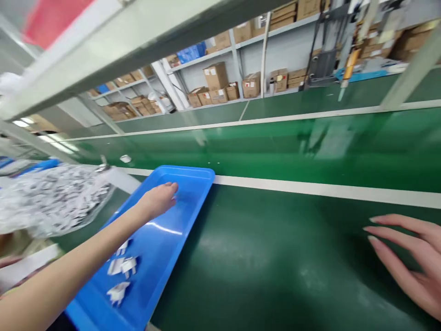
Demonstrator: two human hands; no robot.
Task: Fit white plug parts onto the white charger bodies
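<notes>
My left hand reaches over the far half of a blue tray. Its fingers are bent and pressed together, and whatever they may hold is hidden beneath them. In the near half of the tray lie several small white plastic parts with prongs, partly behind my forearm. My right hand hovers above the dark green tabletop at the right edge of the view. Its fingers are stretched out and slightly apart, with nothing between them.
Left of the tray sits a clear plastic bag full of small grey-white parts. A green conveyor belt runs behind the white edge strip, with a small white piece on it. An orange-handled tool hangs at upper right. A metal beam crosses overhead.
</notes>
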